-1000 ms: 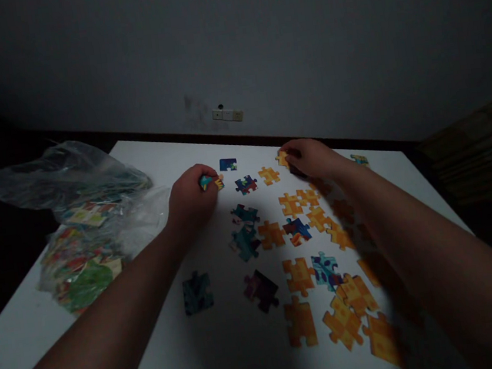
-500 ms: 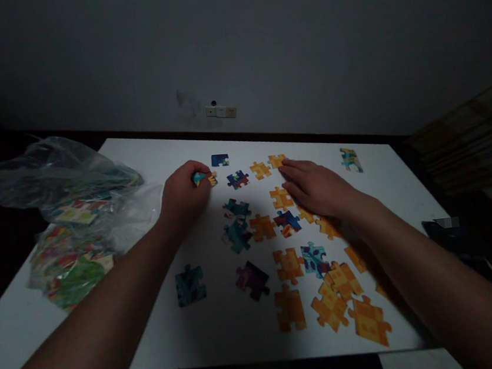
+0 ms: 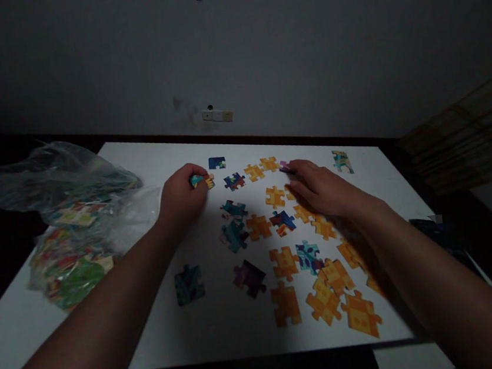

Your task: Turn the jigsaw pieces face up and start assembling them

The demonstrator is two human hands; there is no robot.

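- Hands are both out on the white table, among loose puzzle pieces.
- Left hand is curled shut on a small blue and yellow piece, pinched at the fingertips, same as a second ago.
- Right hand has pulled back toward the near side a bit. A second ago it was at the far edge with an orange piece. Now it lies flat with fingers spread, touching a small purple piece on the far side.
- That orange piece now sits on the table just left of the fingertips, so it looks put down.
- Many orange pieces lie near and right, partly under the right arm.
- Dark pieces lie near the middle.
- Plastic bag with more pieces sits far left, well apart from the hands.
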